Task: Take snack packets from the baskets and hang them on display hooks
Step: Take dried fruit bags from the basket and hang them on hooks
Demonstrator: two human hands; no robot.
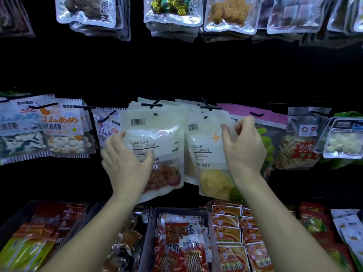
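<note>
A white packet with red plums [155,142] hangs below a black hook [151,104] at the middle. My left hand [125,163] grips its lower left corner, thumb on the front. Beside it on the right hangs a white packet with yellow pineapple slices [208,154] under a second hook [209,107]. My right hand [242,146] pinches that packet's upper right edge between thumb and fingers. More white packets sit stacked behind both. Below, dark baskets [147,242] hold red and orange snack packets [182,240].
Candy packets [60,130] hang on hooks at the left. A purple-topped bag [255,114] and clear pouches [343,140] hang at the right. A higher row of clear pouches [172,10] hangs above, with dark space between the rows.
</note>
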